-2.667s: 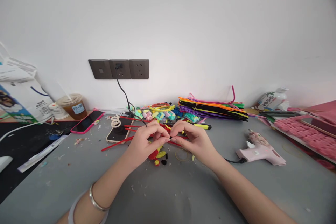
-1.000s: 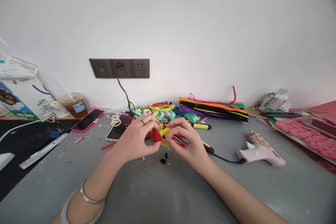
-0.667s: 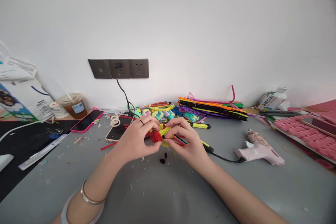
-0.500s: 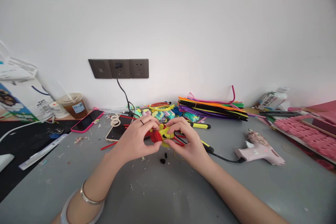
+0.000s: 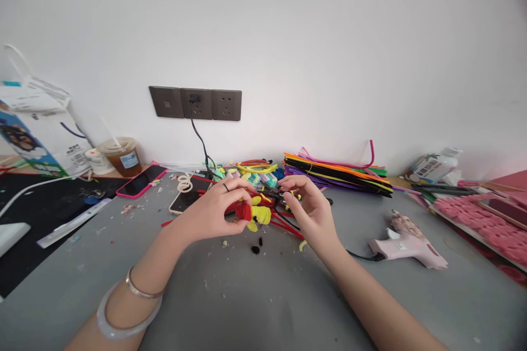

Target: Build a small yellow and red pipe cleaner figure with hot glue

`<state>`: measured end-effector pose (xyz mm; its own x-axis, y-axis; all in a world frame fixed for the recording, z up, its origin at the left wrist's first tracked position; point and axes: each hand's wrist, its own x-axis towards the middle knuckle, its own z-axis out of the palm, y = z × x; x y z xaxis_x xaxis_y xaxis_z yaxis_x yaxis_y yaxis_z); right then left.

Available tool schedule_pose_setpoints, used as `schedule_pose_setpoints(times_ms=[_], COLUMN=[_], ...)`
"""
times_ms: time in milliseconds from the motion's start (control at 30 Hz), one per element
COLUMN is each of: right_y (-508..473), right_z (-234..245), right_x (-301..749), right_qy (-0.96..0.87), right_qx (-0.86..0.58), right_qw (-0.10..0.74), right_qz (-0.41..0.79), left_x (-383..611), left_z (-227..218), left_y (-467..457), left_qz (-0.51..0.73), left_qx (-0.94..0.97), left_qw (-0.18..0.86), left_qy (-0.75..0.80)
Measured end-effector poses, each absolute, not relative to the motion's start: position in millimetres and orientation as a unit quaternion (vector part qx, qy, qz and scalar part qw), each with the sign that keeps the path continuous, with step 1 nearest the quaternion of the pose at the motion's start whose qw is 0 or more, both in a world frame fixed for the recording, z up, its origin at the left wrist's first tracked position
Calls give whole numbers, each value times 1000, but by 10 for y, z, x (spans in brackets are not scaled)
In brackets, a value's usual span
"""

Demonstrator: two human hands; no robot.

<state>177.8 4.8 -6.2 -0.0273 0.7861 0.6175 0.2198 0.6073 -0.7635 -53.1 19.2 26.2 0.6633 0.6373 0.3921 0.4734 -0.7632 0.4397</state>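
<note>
My left hand (image 5: 216, 209) pinches a small red and yellow pipe-cleaner figure (image 5: 253, 213) just above the grey table (image 5: 255, 296). My right hand (image 5: 310, 209) sits a little to the right of the figure, apart from it, fingers curled loosely with the tips spread and nothing visible in them. Loose red pipe cleaners (image 5: 288, 225) lie under and beside the figure. Two small black bits (image 5: 257, 247) rest on the table below it.
A pink glue gun (image 5: 405, 241) with its black cord lies to the right. A stack of coloured pipe cleaners (image 5: 337, 171) lines the wall. Two phones (image 5: 142, 181) (image 5: 185, 201), an iced drink cup (image 5: 121, 154) and a paper bag (image 5: 39, 131) stand left. Pink pieces fill a tray (image 5: 481, 218) at right.
My right hand has let go of the red and yellow figure and drawn off to the right; my left hand keeps holding it. The view shifted slightly.
</note>
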Motion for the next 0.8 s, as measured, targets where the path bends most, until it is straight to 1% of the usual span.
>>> schedule_pose_setpoints(times_ms=[233, 300, 400, 467, 633, 800], right_y=[53, 50, 69, 97, 114, 24], right_z=[-41, -1, 39, 32, -33, -44], right_x=[1798, 1831, 1908, 1957, 1966, 1846], right_qy=[-687, -701, -768, -803, -863, -884], right_qx=[-392, -409, -403, -395, -361, -340], right_qw=[564, 514, 367, 296, 214, 175], right_qz=[238, 276, 335, 335, 281, 269], left_x=[-553, -583, -654, -700, -745, -739], left_z=[245, 263, 310, 342, 367, 324], left_y=[195, 210, 244, 263, 281, 293], left_qz=[230, 211, 169, 157, 136, 120], left_qx=[907, 906, 893, 882, 861, 850], left_qw=[177, 195, 227, 238, 297, 342], left_qy=[304, 312, 349, 375, 390, 381])
